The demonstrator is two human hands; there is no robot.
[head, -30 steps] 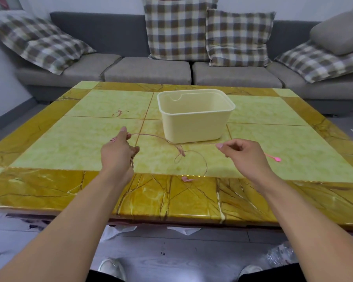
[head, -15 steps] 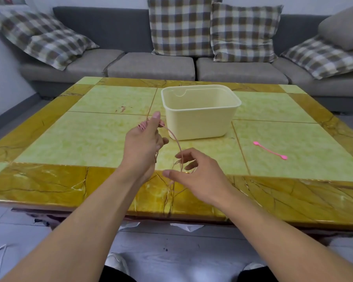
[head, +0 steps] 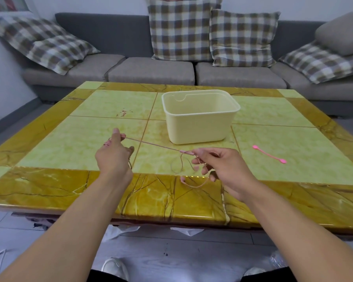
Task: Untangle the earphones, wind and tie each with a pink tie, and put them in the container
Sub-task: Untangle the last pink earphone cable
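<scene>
Head view: both hands hold a cord taut above the table.
The left hand (head: 113, 154) pinches the earphone cord (head: 155, 144) high; the right hand (head: 220, 166) pinches it lower, loops dangling beneath. A pink tie (head: 269, 154) lies right of the container (head: 200, 117).

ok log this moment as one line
stage: winding | left hand: pinches thin pink earphone cable | right hand: pinches cable, taut between hands | pink silicone tie: on table | cream plastic container: contents unseen

I count one earphone cord (head: 157, 145) strung between my two hands (head: 112, 157) (head: 222, 165), one pink tie (head: 269, 154), one container (head: 200, 116), one counter (head: 49, 180), five checked cushions (head: 183, 27), one plain.
</scene>
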